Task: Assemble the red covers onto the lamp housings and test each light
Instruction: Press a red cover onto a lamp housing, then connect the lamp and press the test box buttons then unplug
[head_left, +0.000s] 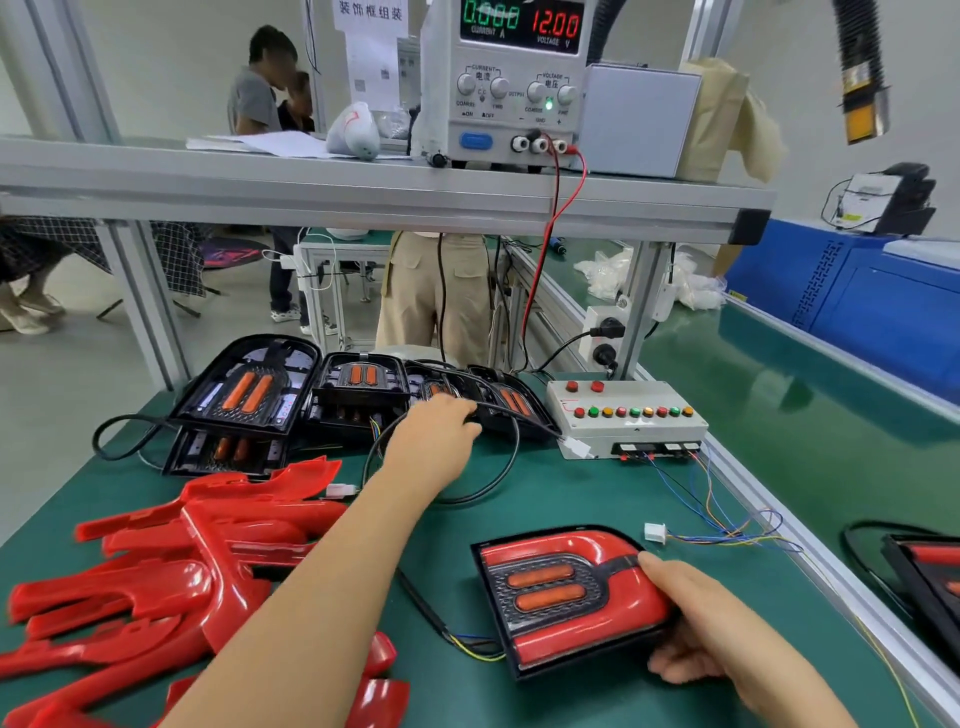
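An assembled lamp (563, 592) with its red cover fitted and two orange lenses lies on the green mat at front right. My right hand (711, 618) grips its right edge. My left hand (441, 426) reaches far across to the row of black lamp housings (363, 384) at the back and rests, fingers curled, on one housing and its black cable; whether it grips is unclear. A pile of loose red covers (171, 561) lies at front left, partly under my left forearm.
A white test box (623, 415) with coloured buttons sits back right, thin wires leading to a loose white connector (655, 532). A power supply (514, 83) reading 12.00 V stands on the shelf. Another finished lamp (930, 566) lies at far right. People stand behind the bench.
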